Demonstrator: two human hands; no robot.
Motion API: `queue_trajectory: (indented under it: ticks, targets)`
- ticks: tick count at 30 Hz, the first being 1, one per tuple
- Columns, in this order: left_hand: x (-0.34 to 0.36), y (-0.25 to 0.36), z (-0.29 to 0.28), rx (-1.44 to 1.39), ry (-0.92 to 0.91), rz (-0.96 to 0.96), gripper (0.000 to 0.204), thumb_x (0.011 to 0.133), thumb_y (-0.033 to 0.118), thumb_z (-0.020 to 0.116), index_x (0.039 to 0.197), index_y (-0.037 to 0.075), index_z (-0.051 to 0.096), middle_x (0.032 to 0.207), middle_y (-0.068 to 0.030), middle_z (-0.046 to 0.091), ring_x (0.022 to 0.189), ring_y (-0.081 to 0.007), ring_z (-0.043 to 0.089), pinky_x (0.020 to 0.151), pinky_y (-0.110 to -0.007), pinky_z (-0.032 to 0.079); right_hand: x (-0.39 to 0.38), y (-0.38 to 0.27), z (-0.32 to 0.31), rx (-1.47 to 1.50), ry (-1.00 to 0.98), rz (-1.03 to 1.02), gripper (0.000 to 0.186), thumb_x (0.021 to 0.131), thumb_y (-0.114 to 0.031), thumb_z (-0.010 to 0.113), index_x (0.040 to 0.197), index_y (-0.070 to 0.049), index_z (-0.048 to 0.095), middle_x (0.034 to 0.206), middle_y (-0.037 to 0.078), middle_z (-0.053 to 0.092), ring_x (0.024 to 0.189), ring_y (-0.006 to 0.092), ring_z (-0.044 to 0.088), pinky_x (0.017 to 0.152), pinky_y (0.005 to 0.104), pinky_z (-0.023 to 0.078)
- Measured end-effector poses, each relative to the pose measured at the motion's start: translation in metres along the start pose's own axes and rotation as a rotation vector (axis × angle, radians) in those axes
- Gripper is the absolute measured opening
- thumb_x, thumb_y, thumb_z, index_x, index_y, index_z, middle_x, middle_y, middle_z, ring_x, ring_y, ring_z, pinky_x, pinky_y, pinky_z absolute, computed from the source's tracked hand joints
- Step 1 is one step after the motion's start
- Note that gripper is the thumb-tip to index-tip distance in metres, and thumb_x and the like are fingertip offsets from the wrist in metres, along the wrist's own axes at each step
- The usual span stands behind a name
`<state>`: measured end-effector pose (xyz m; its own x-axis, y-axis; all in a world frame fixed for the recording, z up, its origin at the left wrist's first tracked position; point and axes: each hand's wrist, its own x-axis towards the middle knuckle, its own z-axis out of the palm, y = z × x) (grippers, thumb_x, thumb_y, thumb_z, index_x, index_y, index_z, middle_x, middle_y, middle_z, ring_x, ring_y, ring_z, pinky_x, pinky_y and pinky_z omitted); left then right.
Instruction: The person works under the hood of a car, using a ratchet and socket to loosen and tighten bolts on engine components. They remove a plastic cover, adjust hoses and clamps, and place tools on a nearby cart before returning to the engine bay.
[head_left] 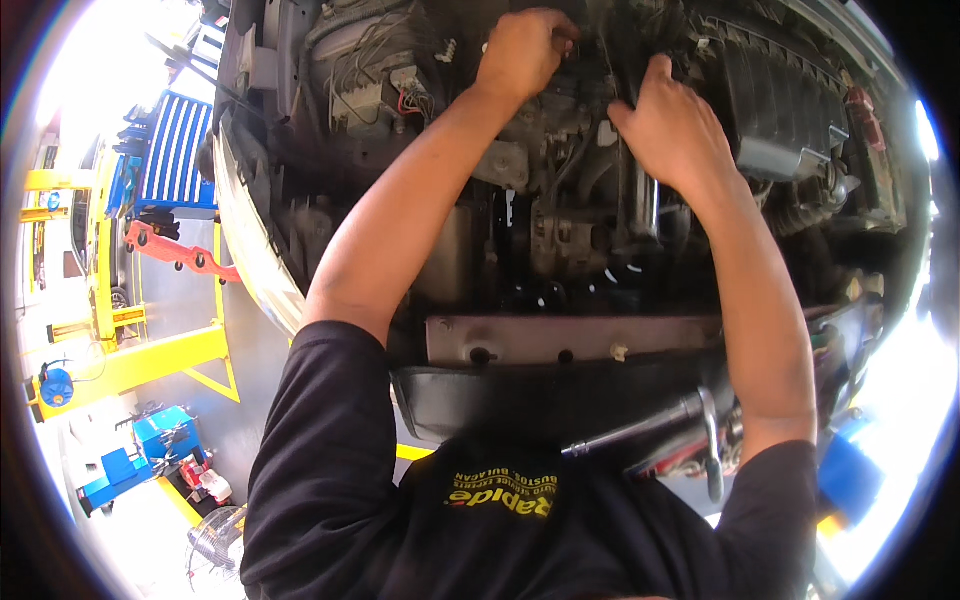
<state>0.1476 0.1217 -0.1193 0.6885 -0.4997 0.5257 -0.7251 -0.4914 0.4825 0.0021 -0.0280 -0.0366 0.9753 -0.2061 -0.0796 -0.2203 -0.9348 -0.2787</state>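
Note:
Both my arms reach into a car's engine bay. My left hand [525,52] is at the far middle, its fingers curled inward among dark parts. Whatever they close on is hidden. My right hand [675,128] rests farther right, beside a black ribbed housing [780,110]. Its thumb and forefinger point away from me and stand apart; the other fingertips are out of sight. Below that hand runs a shiny metal tube [647,205]. Near my body lies a ratchet wrench [712,440] with a long extension bar [635,425].
A metal crossbar [520,340] and a black bumper edge [490,395] lie between me and the engine. Wiring [410,98] shows at the left of the bay. Beyond the car's left side are a blue tool cabinet [178,150], yellow lift beams [150,360] and a fan [215,535].

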Motion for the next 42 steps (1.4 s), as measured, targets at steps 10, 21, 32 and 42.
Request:
queue_trajectory:
  ticks: [10, 21, 32, 42]
  targets:
    - [0.029, -0.039, -0.051, -0.77, 0.453, -0.504, 0.034, 0.106, 0.03, 0.053, 0.113, 0.002, 0.072, 0.1, -0.0098, 0.071, 0.094, -0.0225, 0.066, 0.088, -0.037, 0.053, 0.0, 0.006, -0.006, 0.091, 0.011, 0.048, 0.068, 0.091, -0.033, 0.063, 0.136, 0.012, 0.04, 0.106, 0.035, 0.068, 0.109, 0.0477, 0.065, 0.098, 0.0503, 0.051]
    - [0.086, -0.073, 0.04, -0.888, 0.673, -0.757, 0.042, 0.107, 0.035, 0.051, 0.106, 0.001, 0.075, 0.096, -0.0085, 0.07, 0.086, -0.0205, 0.059, 0.084, -0.037, 0.048, 0.001, 0.006, -0.004, 0.037, -0.042, 0.104, 0.068, 0.089, -0.029, 0.063, 0.14, 0.009, 0.037, 0.107, 0.035, 0.068, 0.109, 0.0485, 0.064, 0.097, 0.0512, 0.05]
    - [0.08, -0.065, 0.045, -0.549, 0.569, -0.351, 0.05, 0.11, 0.032, 0.038, 0.095, 0.004, 0.075, 0.097, -0.0168, 0.072, 0.092, -0.0314, 0.064, 0.091, -0.044, 0.046, 0.001, -0.003, -0.015, -0.084, -0.059, 0.131, 0.062, 0.09, -0.034, 0.066, 0.132, 0.008, 0.048, 0.109, 0.036, 0.067, 0.111, 0.0468, 0.064, 0.096, 0.052, 0.05]
    - [0.085, -0.062, 0.04, -0.553, 0.52, -0.251, 0.051, 0.111, 0.032, 0.035, 0.097, 0.004, 0.075, 0.095, -0.0188, 0.07, 0.093, -0.035, 0.065, 0.092, -0.045, 0.047, 0.127, 0.044, -0.079, -0.554, 0.196, -0.18, 0.025, 0.094, -0.011, 0.065, 0.117, -0.005, 0.07, 0.119, 0.015, 0.069, 0.116, 0.0355, 0.062, 0.102, 0.0445, 0.049]
